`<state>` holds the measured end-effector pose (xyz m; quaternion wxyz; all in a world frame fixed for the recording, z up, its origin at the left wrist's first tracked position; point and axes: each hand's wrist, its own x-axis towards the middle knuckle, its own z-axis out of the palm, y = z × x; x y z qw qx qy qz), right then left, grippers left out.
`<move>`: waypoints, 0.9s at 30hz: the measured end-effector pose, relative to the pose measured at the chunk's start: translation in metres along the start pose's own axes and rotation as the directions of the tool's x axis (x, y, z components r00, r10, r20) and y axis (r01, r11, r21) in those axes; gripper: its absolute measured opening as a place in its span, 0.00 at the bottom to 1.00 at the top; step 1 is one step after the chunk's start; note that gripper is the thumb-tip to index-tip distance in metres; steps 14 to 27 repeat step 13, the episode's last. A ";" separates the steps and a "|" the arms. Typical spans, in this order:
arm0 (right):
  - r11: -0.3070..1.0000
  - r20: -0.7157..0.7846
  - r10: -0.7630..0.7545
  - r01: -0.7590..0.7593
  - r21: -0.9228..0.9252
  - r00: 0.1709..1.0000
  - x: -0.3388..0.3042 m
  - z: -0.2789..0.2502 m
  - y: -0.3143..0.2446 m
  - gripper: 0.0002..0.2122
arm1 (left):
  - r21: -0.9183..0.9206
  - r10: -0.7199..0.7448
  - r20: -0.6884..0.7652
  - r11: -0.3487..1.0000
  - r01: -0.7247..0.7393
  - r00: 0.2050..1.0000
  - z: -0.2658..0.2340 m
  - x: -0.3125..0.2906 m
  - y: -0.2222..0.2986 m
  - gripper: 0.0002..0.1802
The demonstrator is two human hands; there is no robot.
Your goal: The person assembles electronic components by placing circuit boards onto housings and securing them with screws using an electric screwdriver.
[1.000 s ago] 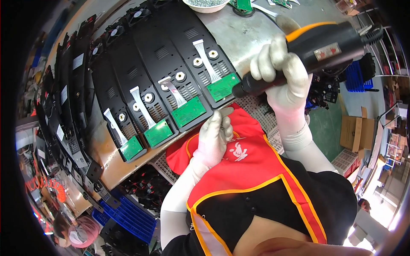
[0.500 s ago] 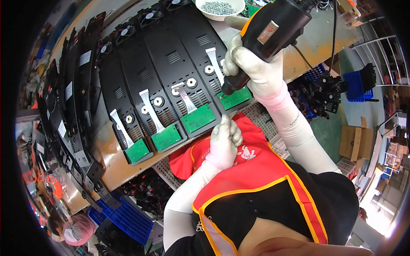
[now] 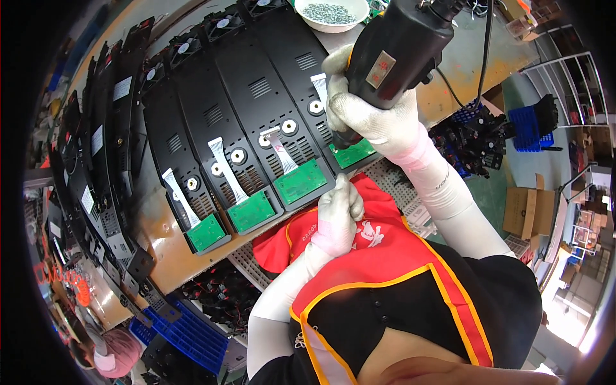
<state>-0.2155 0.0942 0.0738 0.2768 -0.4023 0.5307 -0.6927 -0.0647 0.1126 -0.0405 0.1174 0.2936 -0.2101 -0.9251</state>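
Observation:
A black electric screwdriver (image 3: 401, 58) is gripped in my gloved right hand (image 3: 375, 122), fingers wrapped round its body. Its tip points down at the left end of a green circuit board (image 3: 354, 154) on the rightmost black panel; my hand hides part of that panel. My gloved left hand (image 3: 340, 202) is closed by the table's near edge, just in front of the panels; whatever its fingers hold is hidden. Further left, other black panels (image 3: 239, 83) lie side by side, each with a green board (image 3: 300, 181) and a white ribbon cable (image 3: 228, 170).
A white bowl (image 3: 332, 28) of small screws stands at the back. More black panels (image 3: 122, 128) lean in a row at the left. Blue baskets (image 3: 186, 337) sit below the table at the lower left. The screwdriver's cable (image 3: 486, 58) hangs at the right.
My right hand and the screwdriver have shifted slightly left and down, and the tool stands more upright over the same board. The left hand has barely moved.

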 end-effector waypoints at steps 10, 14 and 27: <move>0.998 0.009 -0.006 0.006 -0.064 1.000 0.000 0.007 -0.001 0.11 | 0.024 0.029 0.060 0.999 -0.030 0.998 -0.004 0.002 -0.001 0.17; 0.993 0.026 -0.046 0.049 -0.103 0.999 -0.002 0.006 0.003 0.11 | 0.027 0.043 0.077 0.999 -0.045 0.996 -0.008 0.003 -0.003 0.17; 0.993 0.026 -0.046 0.049 -0.103 0.999 -0.002 0.006 0.003 0.11 | 0.027 0.043 0.077 0.999 -0.045 0.996 -0.008 0.003 -0.003 0.17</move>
